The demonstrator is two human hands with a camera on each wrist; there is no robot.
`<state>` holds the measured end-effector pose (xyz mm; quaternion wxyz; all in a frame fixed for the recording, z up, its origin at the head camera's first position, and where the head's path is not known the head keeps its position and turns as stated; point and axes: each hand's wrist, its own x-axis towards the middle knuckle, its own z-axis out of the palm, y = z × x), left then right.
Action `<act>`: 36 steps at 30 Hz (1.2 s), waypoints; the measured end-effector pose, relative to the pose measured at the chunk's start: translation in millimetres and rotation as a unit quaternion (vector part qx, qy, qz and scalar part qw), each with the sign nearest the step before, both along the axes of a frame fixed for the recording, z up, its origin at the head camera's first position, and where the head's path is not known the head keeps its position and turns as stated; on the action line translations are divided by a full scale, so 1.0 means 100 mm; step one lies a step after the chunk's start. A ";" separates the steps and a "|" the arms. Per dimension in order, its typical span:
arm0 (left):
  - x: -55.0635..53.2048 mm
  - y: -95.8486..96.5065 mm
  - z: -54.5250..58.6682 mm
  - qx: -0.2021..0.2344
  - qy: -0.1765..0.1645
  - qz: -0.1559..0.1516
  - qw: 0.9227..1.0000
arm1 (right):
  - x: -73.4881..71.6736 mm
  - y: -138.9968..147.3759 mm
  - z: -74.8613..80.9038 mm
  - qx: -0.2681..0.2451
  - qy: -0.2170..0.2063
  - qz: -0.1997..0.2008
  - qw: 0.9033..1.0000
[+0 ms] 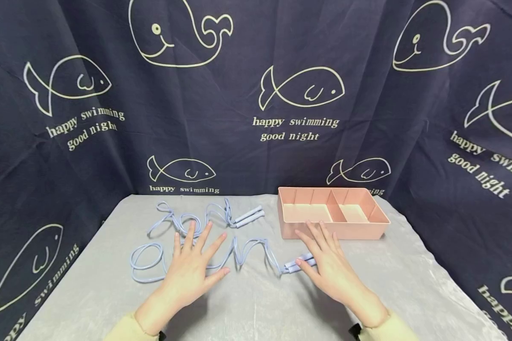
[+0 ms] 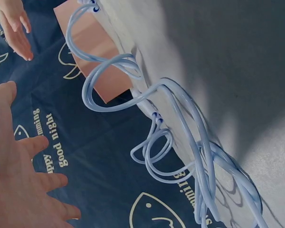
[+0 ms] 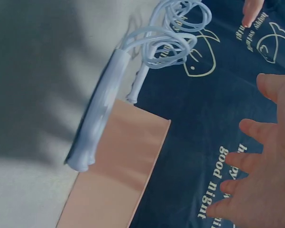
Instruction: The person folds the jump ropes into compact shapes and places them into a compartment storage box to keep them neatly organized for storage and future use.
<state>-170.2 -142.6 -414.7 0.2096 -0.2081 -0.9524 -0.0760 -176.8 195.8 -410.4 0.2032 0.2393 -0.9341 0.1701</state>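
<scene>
Two light-blue jump ropes lie loosely coiled on the table. The back jump rope (image 1: 189,227) has its paired handles (image 1: 248,217) left of a pink box. The front jump rope (image 1: 148,268) stretches rightward to its own handles (image 3: 97,111), which lie before the box. My left hand (image 1: 187,270) hovers palm down over the front rope's cords, fingers straight and spread, holding nothing. Likewise spread and holding nothing, my right hand (image 1: 330,267) is above the front handles and partly covers them. Both hands cast shadows on the cloth.
The pink box (image 1: 333,230), split into two compartments by a divider, stands at the back right of the table. A grey cloth (image 1: 256,308) covers the tabletop. Dark blue curtains (image 1: 239,94) printed with whales, fish and lettering enclose the back and both sides.
</scene>
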 end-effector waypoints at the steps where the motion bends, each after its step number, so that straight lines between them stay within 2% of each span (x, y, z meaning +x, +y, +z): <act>1: 0.00 0.00 0.00 -0.002 0.000 -0.002 1.000 | -0.01 0.00 -0.01 0.002 0.001 0.000 1.000; 6: -0.03 0.05 0.03 -0.009 0.002 -0.012 1.000 | -0.11 0.04 -0.05 0.015 0.032 0.021 0.999; 11: -0.14 0.27 0.07 -0.021 -0.001 -0.059 0.998 | -0.29 0.15 -0.17 0.050 0.088 0.086 0.991; 16: -0.26 0.52 0.06 -0.048 0.017 -0.107 0.993 | -0.48 0.27 -0.29 0.096 0.110 0.140 0.979; 20: -0.36 0.71 0.02 -0.060 0.030 -0.148 0.987 | -0.61 0.33 -0.33 0.131 0.098 0.156 0.974; 26: -0.46 0.98 -0.12 -0.088 0.037 -0.204 0.974 | -0.71 0.37 -0.39 0.194 0.068 0.177 0.962; 32: -0.58 1.19 -0.25 -0.135 0.044 -0.229 0.963 | -0.80 0.38 -0.45 0.223 0.037 0.195 0.954; 36: -0.64 1.29 -0.31 -0.150 0.044 -0.232 0.960 | -0.86 0.38 -0.47 0.240 0.022 0.203 0.949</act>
